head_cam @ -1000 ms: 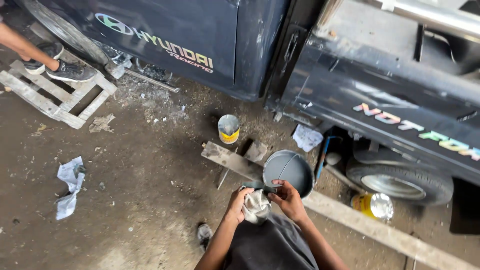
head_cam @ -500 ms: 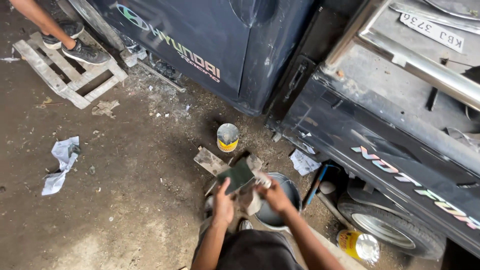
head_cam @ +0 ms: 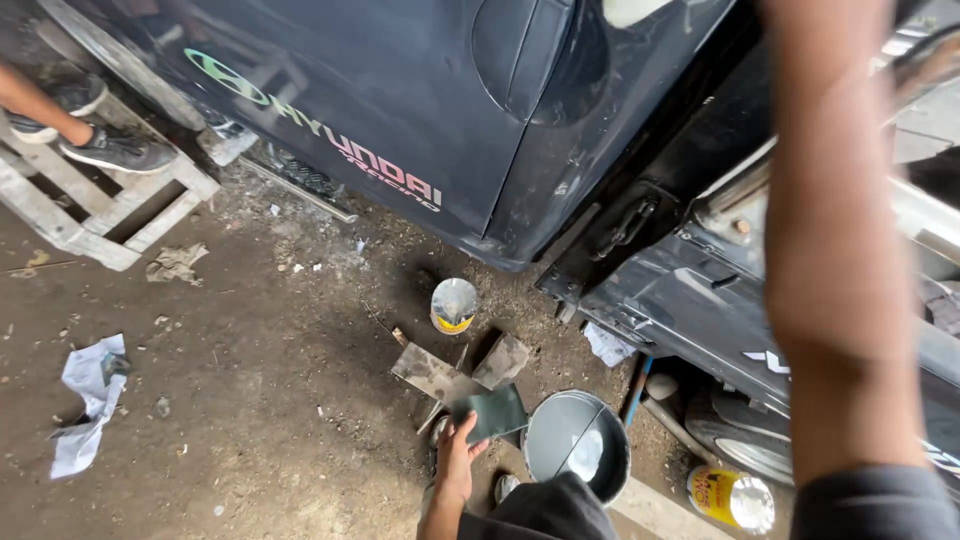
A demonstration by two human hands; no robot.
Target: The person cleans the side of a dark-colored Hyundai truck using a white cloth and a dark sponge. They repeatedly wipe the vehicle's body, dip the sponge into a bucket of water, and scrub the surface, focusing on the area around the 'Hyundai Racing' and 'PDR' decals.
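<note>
Head view, only one: left hand [head_cam: 458, 462] low centre of frame, fingers closed on the near corner of a dark green sheet [head_cam: 492, 413], looks like sandpaper or a rubbing pad. Sheet sticks out up and to the right from the hand, its long edge tilted that way, held above the dirt floor [head_cam: 230, 420]. Just right of it, nearly touching in the pic, sits a grey bucket [head_cam: 578, 458] w/ a bit of pale liquid in the bottom. So the sheet lies betw. left hand and bucket, left hand far nearer to both.

Right arm [head_cam: 840, 250] raised, forearm blurred and filling the right side of frame, going up past the top edge; right hand itself not in shot, so can't tell if open or closed.

Beyond the sheet: wood blocks [head_cam: 460, 366] on the floor, then a small yellow-banded tin [head_cam: 453, 305], then the dark blue vehicle panel [head_cam: 400, 110]. Another yellow tin [head_cam: 735, 497] by the tyre [head_cam: 745, 445], lower right. Top left, another person's shoes [head_cam: 105, 140] on a wooden pallet [head_cam: 95, 215]; crumpled paper [head_cam: 92, 400] on the floor, well apart.
</note>
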